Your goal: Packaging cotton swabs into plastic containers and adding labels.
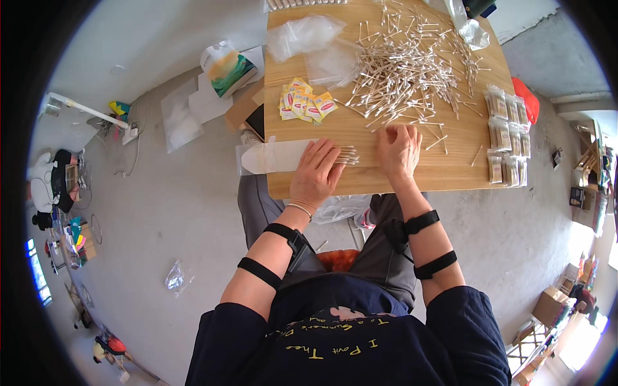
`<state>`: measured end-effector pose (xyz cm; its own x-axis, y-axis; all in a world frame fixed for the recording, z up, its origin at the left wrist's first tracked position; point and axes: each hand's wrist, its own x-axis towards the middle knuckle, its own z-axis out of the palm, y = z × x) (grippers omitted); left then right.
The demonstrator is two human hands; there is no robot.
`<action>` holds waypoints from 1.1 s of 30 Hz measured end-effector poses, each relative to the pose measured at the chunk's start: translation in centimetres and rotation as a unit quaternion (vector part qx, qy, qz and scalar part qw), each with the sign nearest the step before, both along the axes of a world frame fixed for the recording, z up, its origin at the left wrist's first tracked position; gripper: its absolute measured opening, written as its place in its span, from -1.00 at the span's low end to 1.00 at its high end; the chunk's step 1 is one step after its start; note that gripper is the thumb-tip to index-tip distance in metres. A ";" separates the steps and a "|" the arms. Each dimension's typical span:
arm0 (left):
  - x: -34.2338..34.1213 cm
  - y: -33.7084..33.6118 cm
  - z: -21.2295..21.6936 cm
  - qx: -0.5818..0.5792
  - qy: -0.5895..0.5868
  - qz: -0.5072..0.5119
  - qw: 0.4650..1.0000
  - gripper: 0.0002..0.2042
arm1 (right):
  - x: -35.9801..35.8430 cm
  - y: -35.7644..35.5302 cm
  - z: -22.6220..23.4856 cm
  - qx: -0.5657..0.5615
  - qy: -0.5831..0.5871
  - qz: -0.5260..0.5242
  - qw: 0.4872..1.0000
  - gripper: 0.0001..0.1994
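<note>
Left hand [317, 172] flat, fingers together, covering a swab bundle [347, 154] poking out at 2 o'clock. Right hand [399, 149] flat, fingers slightly spread, swab pile [402, 67] at 12.

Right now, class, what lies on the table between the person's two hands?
Head view: a small bundle of cotton swabs lies between the left hand and right hand.
</note>
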<state>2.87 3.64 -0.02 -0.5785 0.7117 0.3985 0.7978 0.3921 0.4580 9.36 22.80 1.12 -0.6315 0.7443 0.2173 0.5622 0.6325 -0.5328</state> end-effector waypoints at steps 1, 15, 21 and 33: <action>0.0 0.1 0.0 0.000 0.000 -0.001 1.000 -0.61 | -0.1 0.6 -0.1 0.000 0.000 -0.001 1.000 -0.87; 0.2 0.1 0.4 0.015 -0.021 0.008 1.000 -0.67 | 3.2 1.4 -0.7 -0.001 -0.004 0.078 0.997 -0.91; 0.1 0.0 0.0 0.027 -0.007 0.012 1.000 -0.70 | 6.7 -1.6 -0.1 -0.042 0.057 0.197 0.978 -0.94; 0.1 0.1 0.3 0.025 -0.009 0.023 0.999 -0.70 | 3.6 -4.2 1.1 -0.095 0.073 0.192 0.974 -0.81</action>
<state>2.99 3.73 0.32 -0.6176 0.6639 0.4217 0.7707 0.4039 0.4929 12.98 18.58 2.25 -0.8441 0.4941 0.2082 0.2119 0.6641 -0.7170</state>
